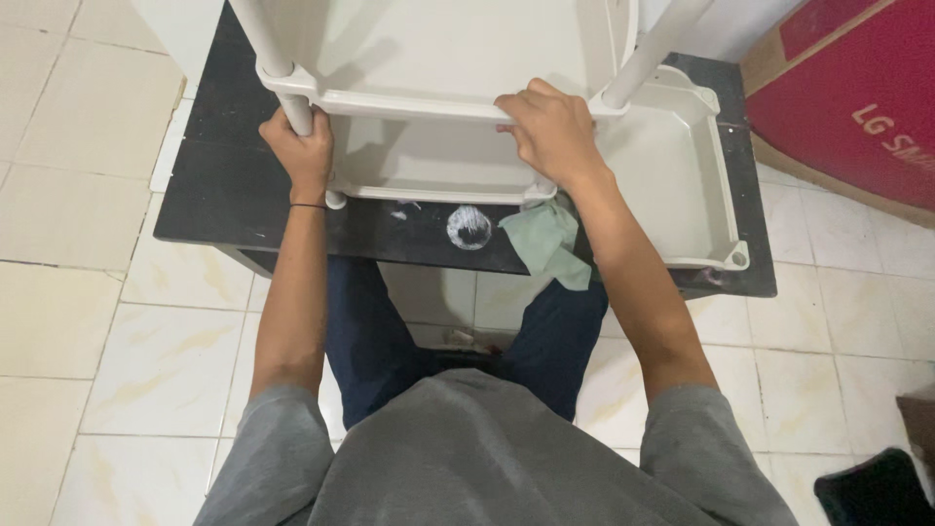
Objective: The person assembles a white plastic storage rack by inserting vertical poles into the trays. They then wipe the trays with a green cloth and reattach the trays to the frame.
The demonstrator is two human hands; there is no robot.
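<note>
- The left hand (300, 146) has its fingers wrapped tight around the front left post (282, 68) of a cream plastic shelf rack (438, 58), just under the corner where the post meets the upper tray's rim.
- The right hand (553, 131) lies on the front rim of that upper tray, near its right corner; its fingers curl over the edge and press on it, bent close together, with the thumb toward the middle of the rim.
- The rack's right post (654, 49) rises just beyond the right hand's knuckles, not held.
- Below both hands sits the lower tray (438, 161) of the rack, its front edge just under the wrists.
- A separate cream tray (701, 185) lies flat to the right of the right hand's fingers, touching the rack's side.
- All of it rests on a black counter (224, 195).
- A pale green cloth (550, 244) hangs over the counter's near edge, under the right wrist.
- A small round shiny object (468, 227) sits on the counter between the two forearms, left of the cloth; I cannot tell what it is.
</note>
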